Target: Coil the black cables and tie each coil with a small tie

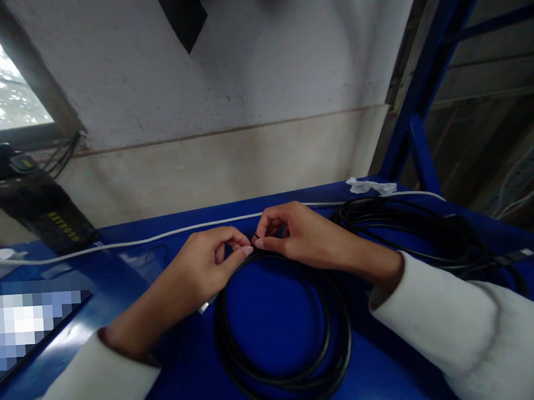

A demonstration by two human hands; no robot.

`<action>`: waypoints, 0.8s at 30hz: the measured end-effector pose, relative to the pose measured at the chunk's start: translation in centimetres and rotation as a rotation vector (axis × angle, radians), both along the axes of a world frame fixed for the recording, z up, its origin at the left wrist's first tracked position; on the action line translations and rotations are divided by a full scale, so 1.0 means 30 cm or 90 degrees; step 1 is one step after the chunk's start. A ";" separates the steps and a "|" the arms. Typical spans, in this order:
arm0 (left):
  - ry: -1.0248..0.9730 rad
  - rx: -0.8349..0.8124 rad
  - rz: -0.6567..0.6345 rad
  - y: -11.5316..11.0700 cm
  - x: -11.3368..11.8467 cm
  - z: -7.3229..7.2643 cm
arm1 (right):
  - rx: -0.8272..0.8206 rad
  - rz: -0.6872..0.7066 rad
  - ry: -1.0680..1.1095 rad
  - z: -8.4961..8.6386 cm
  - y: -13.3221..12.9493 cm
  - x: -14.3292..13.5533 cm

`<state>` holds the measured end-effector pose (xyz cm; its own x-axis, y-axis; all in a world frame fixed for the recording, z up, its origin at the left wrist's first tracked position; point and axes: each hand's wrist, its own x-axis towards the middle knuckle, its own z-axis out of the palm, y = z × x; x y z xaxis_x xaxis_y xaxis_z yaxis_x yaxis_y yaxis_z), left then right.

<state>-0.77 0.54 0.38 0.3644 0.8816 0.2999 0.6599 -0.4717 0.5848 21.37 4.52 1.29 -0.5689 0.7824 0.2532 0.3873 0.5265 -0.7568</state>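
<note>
A black cable coil [343, 340] lies on the blue table [274, 314] in front of me. At its top edge my left hand [209, 258] is closed in a pinch, thumb against fingertips. My right hand [296, 234] pinches a thin black tie [255, 239] right beside the left fingertips. The tie is small, and what the left fingers hold is too small to make out. Part of the coil's top is hidden by the hands.
More black cable coils [400, 231] lie at the right. A white cable [160, 235] runs along the back, near crumpled clear plastic [370, 186]. A black bag [41, 208] stands at the back left. A blue metal frame [419, 106] rises at the right.
</note>
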 end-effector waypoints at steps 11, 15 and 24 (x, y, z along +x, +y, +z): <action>-0.076 0.006 0.046 -0.001 0.031 -0.016 | -0.009 0.010 0.029 -0.011 -0.002 -0.005; -0.098 -0.005 0.033 0.000 0.035 -0.013 | 0.005 0.022 0.030 -0.013 -0.001 -0.005; -0.120 -0.035 0.024 0.009 0.029 -0.017 | -0.012 0.029 0.031 -0.019 0.001 -0.007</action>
